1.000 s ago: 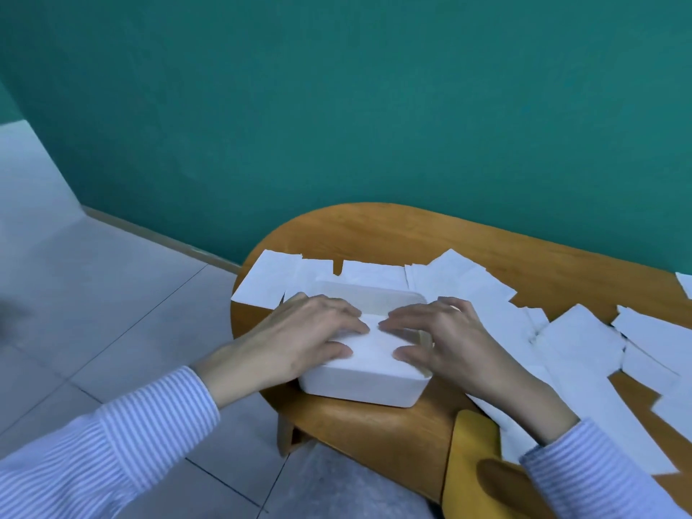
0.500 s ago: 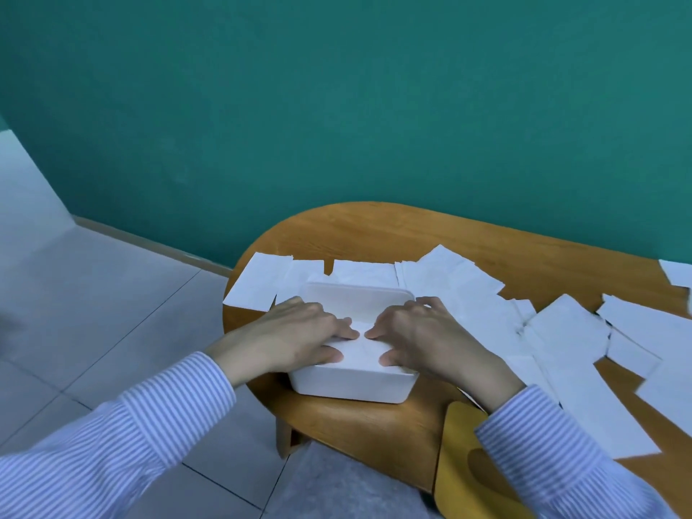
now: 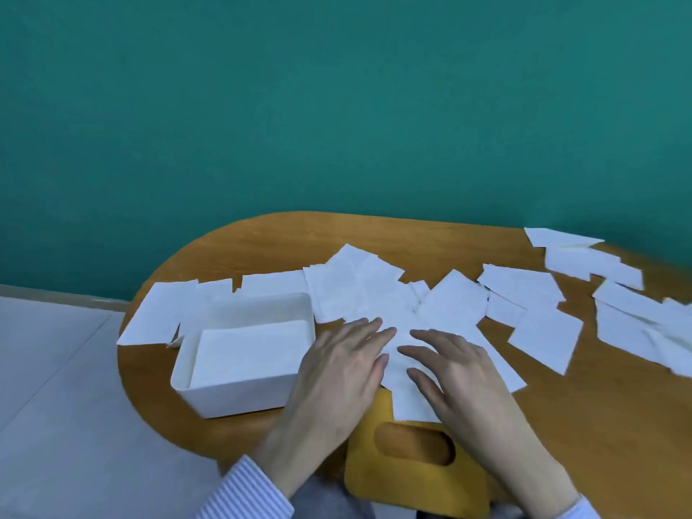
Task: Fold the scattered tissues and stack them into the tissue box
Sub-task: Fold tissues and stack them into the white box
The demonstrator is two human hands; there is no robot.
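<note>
Wooden table (image 3: 262, 237), white tissue box (image 3: 239, 391), scattered tissues (image 3: 543, 331), yellow lid (image 3: 412, 477)

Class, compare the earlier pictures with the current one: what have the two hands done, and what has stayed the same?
Both hands left the tissue box and moved right: the left hand and right hand now rest with fingers spread on a loose tissue beside it. The folded stack stays in the box; the scattered tissues stay on the table.
</note>
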